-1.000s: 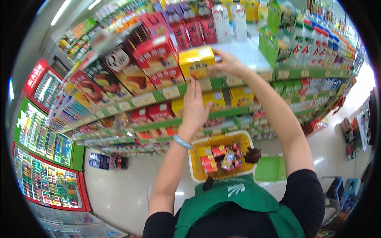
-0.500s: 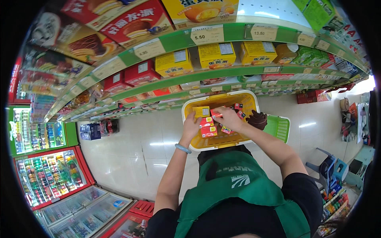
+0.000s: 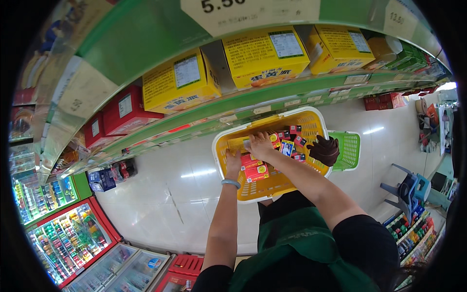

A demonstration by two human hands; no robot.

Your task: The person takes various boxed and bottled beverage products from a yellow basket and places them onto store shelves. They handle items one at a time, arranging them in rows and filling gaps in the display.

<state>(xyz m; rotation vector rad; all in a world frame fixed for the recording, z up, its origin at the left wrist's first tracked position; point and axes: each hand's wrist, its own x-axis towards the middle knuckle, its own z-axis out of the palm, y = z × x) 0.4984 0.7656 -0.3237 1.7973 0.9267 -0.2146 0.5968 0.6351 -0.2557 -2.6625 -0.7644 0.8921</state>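
Observation:
A yellow shopping basket (image 3: pixel 220 168) with a white rim stands in front of me, holding several small boxes. My left hand (image 3: pixel 233 161), below a pale blue bangle, is closed at the left end of a yellow box (image 3: pixel 238 143). Curled over that box's right end is my right hand (image 3: pixel 261 145); its fingertips are partly hidden. Red boxes (image 3: pixel 256 172) lie stacked just below the hands. Right of them, small black-and-red packs (image 3: pixel 295 130) and a blue-and-yellow pack (image 3: pixel 287 148) lie loosely together. A dark brown crumpled item (image 3: pixel 324 150) hangs over the basket's right rim.
Above the basket, a green-edged shelf (image 3: pixel 277 104) runs across, bearing yellow cartons (image 3: pixel 265 56) and red cartons (image 3: pixel 127 112). A green basket (image 3: pixel 346 151) sits behind on the right. Drink coolers (image 3: pixel 70 238) line the left; a blue stool (image 3: pixel 406 187) stands right.
My right hand has moved left from the red packs to the yellow box beside my left hand. The view has come closer to the shelf, and the blue-and-yellow pack shows more.

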